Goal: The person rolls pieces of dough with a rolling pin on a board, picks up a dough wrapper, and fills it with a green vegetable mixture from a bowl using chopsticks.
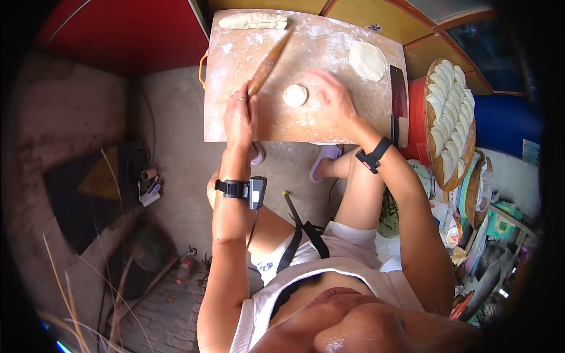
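Note:
My left hand (240, 115) grips the near end of a tapered wooden rolling pin (270, 62), which slants away over a floured wooden board (273, 128). A small flattened disc of dough (295, 95) lies between my hands. Just right of it is my right hand (329, 95), blurred, with nothing visible in it; its fingers look apart. At the far right of the board rests a larger rolled dough round (368, 61). A long roll of dough (253, 20) lies along the far left edge.
A toothed blade with a dark handle (394, 131) lies along the board's right edge. Beyond it, a round tray holds rows of crescent dumplings (452, 106) beside a red container (417, 121). Yellow cabinet fronts (366, 20) border the far side. Stacked goods stand at lower right.

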Action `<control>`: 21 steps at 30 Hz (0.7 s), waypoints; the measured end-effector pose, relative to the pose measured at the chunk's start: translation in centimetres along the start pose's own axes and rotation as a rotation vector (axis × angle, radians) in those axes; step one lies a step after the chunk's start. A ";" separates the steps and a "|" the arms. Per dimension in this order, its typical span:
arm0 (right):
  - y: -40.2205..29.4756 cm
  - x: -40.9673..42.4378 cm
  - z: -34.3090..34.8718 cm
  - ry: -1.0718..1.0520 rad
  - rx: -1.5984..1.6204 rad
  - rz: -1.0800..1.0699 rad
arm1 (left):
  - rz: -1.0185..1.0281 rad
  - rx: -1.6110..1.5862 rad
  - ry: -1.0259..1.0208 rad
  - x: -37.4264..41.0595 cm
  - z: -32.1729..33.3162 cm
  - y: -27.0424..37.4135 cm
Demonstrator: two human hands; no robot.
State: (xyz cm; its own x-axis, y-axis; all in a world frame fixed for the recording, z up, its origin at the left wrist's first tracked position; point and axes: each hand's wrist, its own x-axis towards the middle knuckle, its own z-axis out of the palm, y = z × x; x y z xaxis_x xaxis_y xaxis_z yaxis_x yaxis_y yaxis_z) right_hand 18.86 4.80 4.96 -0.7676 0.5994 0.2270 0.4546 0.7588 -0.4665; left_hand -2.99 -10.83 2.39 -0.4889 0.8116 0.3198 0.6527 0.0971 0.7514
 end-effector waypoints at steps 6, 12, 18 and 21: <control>2.5 2.6 0.7 -0.066 -0.270 -0.047 | 0.179 0.191 -0.291 -2.4 2.8 1.4; 2.7 -0.2 3.7 -0.122 -0.173 -0.075 | 0.097 0.486 -0.245 -4.5 4.3 3.0; 3.6 0.2 3.6 -0.122 -0.186 -0.081 | 0.073 0.545 -0.147 -1.0 6.6 1.1; 3.5 3.0 3.5 -0.180 -0.175 0.020 | -0.043 0.552 -0.208 3.1 6.8 0.7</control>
State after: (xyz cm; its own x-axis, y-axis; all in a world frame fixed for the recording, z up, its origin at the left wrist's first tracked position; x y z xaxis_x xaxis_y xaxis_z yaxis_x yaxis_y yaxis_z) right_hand 16.53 8.38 0.98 -0.8188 0.5713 0.0558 0.5296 0.7893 -0.3108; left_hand -0.08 -4.34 -0.03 -0.4341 0.8909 0.1335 0.8667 0.3725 0.3318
